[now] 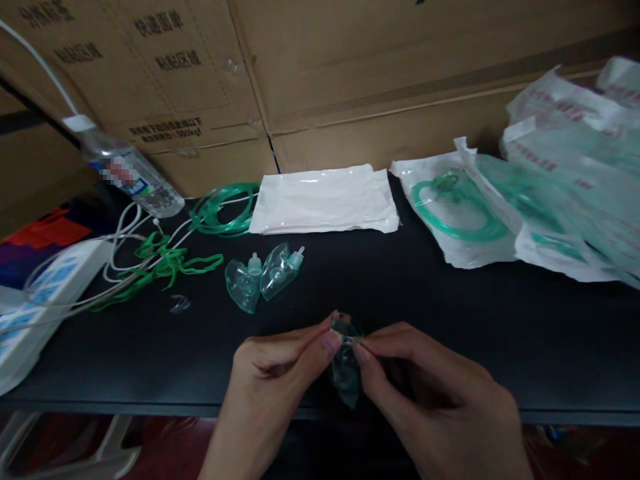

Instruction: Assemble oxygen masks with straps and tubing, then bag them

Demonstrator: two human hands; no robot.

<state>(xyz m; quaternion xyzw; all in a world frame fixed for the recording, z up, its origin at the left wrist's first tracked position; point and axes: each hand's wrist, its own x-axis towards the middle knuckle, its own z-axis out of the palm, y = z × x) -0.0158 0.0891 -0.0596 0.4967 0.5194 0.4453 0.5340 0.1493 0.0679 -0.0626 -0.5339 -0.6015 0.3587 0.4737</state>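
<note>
Between my hands, over the table's front edge, is a clear green oxygen mask (346, 373). My left hand (285, 373) pinches its upper part near a small metal strip, thumb and forefinger together. From the other side my right hand (430, 393) grips the same spot with thumb and forefinger closed. The fingertips cover part of the strip. Two more clear green masks (243, 287) with white connectors lie farther back, a little left of my hands. A tangle of green elastic straps (167, 260) rests left of them, near a small clear plastic piece (180, 304).
A stack of white pouches (325, 200) lies at the back beside coiled green tubing (223, 210). Bagged tubing sets (460, 213) pile up on the right. On the left are a power strip (50, 300), cables and a plastic bottle (133, 170). Cardboard (400, 73) walls the rear.
</note>
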